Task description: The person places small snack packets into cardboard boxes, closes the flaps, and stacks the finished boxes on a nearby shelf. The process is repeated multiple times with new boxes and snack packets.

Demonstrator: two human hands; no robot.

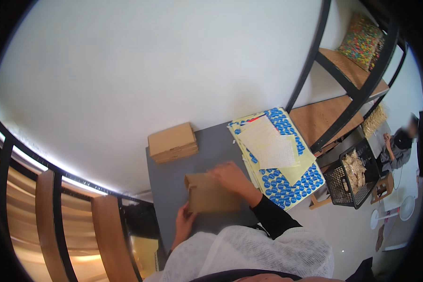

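Observation:
A brown cardboard box [211,199] lies on the grey tabletop [165,190] in front of me, with a curled flap at its far left corner. My left hand [185,220] holds the box by its near left edge, the thumb upright against it. Over the far right part of the box is my right hand [231,178]; its fingers are blurred, and whether they grip the cardboard does not show. Behind the box, against the wall, stands a stack of flat cardboard boxes [172,141]. To the right of my right hand lie sheets of round blue stickers [280,187].
White label sheets [275,151] cover part of the sticker sheets. At right, a black plastic crate [352,176] holds bagged pale material near a seated person [396,148]. Metal-framed shelves with wooden boards [328,118] rise at right; another rack [107,232] stands at left.

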